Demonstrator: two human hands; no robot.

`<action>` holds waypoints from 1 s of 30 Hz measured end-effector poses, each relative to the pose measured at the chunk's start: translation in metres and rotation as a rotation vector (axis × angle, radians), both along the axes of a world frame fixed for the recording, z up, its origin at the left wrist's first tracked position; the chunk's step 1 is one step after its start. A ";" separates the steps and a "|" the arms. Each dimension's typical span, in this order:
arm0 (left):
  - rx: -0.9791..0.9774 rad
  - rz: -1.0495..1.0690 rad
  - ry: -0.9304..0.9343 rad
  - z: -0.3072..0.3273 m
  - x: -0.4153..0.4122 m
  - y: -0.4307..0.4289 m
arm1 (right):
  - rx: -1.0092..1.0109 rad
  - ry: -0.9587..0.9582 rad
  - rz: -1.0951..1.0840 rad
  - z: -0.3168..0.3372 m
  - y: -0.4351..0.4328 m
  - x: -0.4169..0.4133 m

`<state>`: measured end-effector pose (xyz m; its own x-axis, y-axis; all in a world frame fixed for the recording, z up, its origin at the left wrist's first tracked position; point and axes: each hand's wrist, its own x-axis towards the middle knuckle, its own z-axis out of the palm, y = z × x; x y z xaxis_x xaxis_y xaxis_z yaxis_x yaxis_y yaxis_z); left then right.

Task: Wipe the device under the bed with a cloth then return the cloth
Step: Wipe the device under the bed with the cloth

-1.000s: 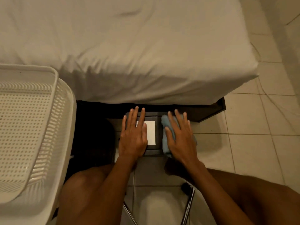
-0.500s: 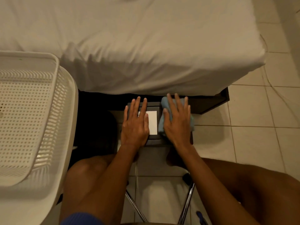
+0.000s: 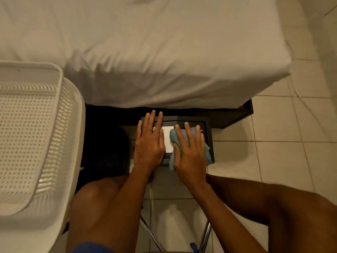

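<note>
A dark flat device (image 3: 207, 130) with a white rectangle (image 3: 168, 138) on its top sits on the floor, half under the edge of the bed (image 3: 145, 52). My left hand (image 3: 149, 143) lies flat on the device's left part, fingers spread and holding nothing. My right hand (image 3: 189, 150) presses a light blue cloth (image 3: 207, 154) flat onto the device's right part. The cloth sticks out beside my thumb and past my little finger. Much of the device's top is hidden under both hands.
A white perforated plastic basket (image 3: 36, 125) stands close on the left. The bed's dark frame corner (image 3: 248, 108) juts out at the right over beige floor tiles (image 3: 282, 161). My bare knees and chrome chair legs (image 3: 151, 232) fill the foreground.
My right hand has slid the cloth back toward me and a little left over the device, after pushing it forward toward the bed. My left hand has stayed flat on the device.
</note>
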<state>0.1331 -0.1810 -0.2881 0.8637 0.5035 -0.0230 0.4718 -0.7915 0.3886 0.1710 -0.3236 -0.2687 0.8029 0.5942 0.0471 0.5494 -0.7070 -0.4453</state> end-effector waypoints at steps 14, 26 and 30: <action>-0.030 -0.012 0.009 0.002 0.000 0.002 | -0.060 -0.063 -0.003 0.000 0.017 -0.001; -0.016 -0.009 -0.021 0.001 0.000 0.001 | 0.049 0.074 -0.143 -0.006 0.019 0.035; -0.004 -0.009 -0.020 0.000 -0.003 0.000 | 0.036 0.123 -0.155 0.000 0.005 0.003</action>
